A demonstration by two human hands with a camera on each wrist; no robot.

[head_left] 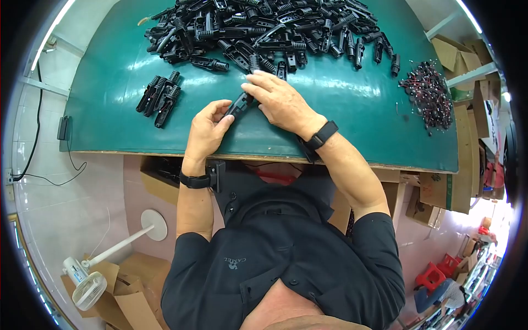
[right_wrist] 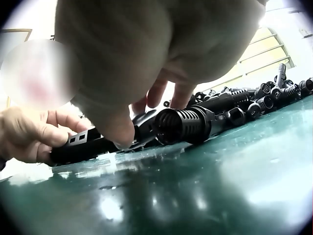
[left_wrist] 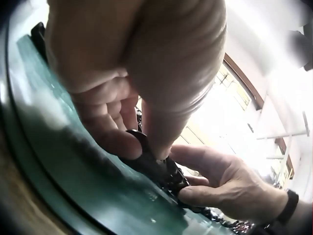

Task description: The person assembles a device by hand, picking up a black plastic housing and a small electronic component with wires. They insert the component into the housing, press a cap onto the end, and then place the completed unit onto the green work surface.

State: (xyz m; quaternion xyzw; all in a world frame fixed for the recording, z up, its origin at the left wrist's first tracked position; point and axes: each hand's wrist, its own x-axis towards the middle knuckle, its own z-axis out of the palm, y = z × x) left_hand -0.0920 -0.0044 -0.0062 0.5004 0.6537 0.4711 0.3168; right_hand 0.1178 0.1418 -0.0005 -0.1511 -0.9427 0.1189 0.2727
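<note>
Though glossy, a slotted elongated black part (head_left: pixel 239 105)

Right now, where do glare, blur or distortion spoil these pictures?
Head view: fisheye bowing with black corners, pale glare on the glossy green tabletop; left wrist view: background partly blown out, the bare left hand soft and shadowed; right wrist view: bright reflections on the tabletop, the bare right hand dark and blurred.

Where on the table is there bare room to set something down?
The widest bare patch lies between the right hand and the small red-and-black parts; another, from the small black cluster toward the left edge of the table. The far middle is crowded by the black pile.
</note>
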